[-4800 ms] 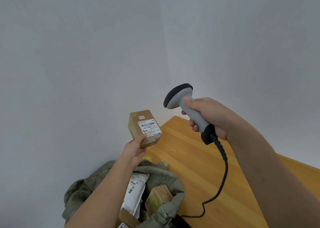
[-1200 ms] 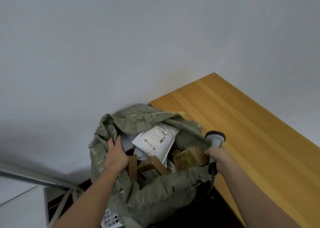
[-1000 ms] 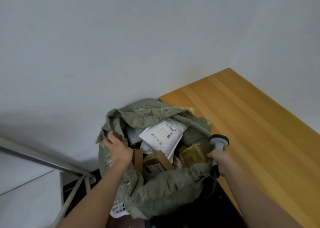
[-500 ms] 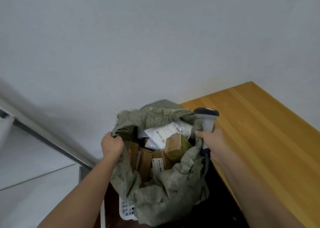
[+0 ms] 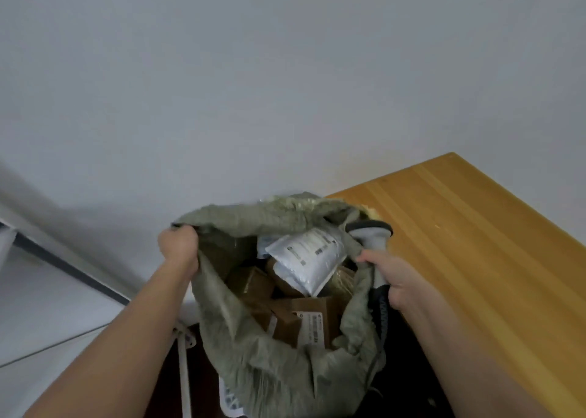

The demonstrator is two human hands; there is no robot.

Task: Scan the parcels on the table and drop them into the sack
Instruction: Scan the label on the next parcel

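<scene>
- Clearly the olive-green woven sack [image 5: 279, 363] is soft, limp cloth: its mouth folds and sags wherever nothing holds it up, so it has to be taken at the rim, on two opposite sides, to stay open.
- Left hand [image 5: 179, 249] is fisted round a bunch of the rim on the sack's left side, lifting it.
- Right hand [image 5: 398, 278] pinches the rim on the right side while also gripping the handle of the grey barcode scanner [image 5: 371, 237]; its coiled cable [image 5: 380, 310] hangs down beside the sack.
- Inside the sack lie several brown cardboard boxes [image 5: 304, 319], stiff-edged and probably holding their shape, and on top a white padded mailer [image 5: 309, 260], tilted, which looks light and slick.
- Judging by the bulk, the filled sack is likely heavy; a bunched handful of cloth should hold better than a fingertip pinch, and the right hand's shared grip looks the weaker one.
- Beside the sack on the right, the visible part of the wooden table [image 5: 475, 243] shows no parcels.
</scene>
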